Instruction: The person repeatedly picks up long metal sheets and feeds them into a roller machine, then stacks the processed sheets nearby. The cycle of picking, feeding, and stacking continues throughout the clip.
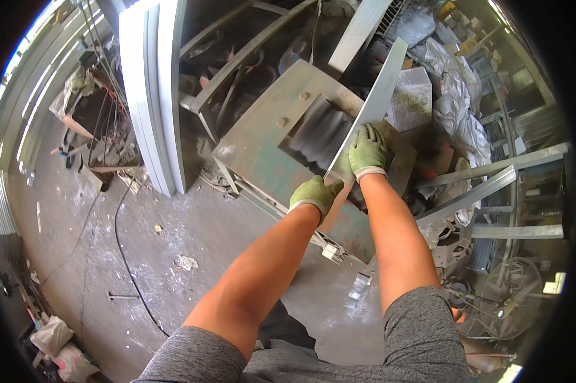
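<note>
A long, pale grey metal strip (pixel 382 86) stands slanted over a worn green-grey machine table (pixel 253 137), running from near my hands toward the far right. My left hand (pixel 315 195), in a green work glove, is closed on its near end by the table's front edge. Further up, my right hand (pixel 368 150), gloved the same way, grips the strip with its fingers laid along the face. Just left of the strip, a dark ribbed roller (pixel 320 134) sits in the table's rectangular opening, its surface smeared. Two round bolt heads (pixel 282 122) show beside the opening.
Tall pale metal profiles (pixel 151 96) stand at the left. Behind the machine, a metal frame (pixel 256 45) bounds a heap of scrap. Crumpled silvery sheeting (pixel 457 96) and metal rails (pixel 492 169) lie right, above a fan (pixel 505 297). A black cable (pixel 123 246) crosses the floor.
</note>
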The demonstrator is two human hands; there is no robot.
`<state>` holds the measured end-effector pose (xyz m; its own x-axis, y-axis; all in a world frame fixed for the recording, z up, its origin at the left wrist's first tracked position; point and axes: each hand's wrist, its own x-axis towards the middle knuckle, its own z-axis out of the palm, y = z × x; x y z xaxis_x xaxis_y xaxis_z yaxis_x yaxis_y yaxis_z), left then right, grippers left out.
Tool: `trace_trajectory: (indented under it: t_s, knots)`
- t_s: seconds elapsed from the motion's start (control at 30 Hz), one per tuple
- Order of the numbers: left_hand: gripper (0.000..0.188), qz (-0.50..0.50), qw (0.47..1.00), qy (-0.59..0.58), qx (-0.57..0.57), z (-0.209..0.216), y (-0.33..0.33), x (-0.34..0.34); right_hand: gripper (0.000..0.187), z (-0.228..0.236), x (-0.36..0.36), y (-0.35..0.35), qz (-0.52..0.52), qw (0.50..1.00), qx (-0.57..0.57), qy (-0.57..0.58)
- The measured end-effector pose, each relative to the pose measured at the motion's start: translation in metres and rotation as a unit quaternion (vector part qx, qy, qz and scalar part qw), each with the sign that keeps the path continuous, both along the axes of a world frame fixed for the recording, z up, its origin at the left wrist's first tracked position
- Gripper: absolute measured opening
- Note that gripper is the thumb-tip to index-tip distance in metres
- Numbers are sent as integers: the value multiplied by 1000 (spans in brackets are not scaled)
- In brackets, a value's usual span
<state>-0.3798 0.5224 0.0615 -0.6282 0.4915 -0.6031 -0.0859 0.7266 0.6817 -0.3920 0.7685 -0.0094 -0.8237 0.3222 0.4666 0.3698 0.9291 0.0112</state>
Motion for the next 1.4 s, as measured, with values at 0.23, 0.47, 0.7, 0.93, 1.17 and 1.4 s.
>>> trace_trajectory:
  t_s: [0.23, 0.47, 0.7, 0.93, 1.17, 1.4]
  knots:
    - [73, 4, 1000, -7, 22, -18, -54, 33, 38, 5, 36, -51, -9, 999, 29, -34]
    - [74, 1, 1000, -24, 11, -55, -142, 99, 45, -3, 103, -146, -9, 999, -32, -43]
    - [78, 15, 1000, -4, 6, -51, -181, 114, 43, -13, 115, -186, 12, 999, -49, 19]
    - [78, -41, 999, 27, -6, -20, -79, 40, 35, 12, 46, -84, -9, 999, -27, -36]
    - [83, -13, 999, 20, -24, 13, -25, -1, 25, 13, 5, -33, -10, 1000, -3, 22]
    - [81, -27, 998, 9, -59, 9, -50, 24, 26, 34, 16, -34, -27, 994, -66, -80]
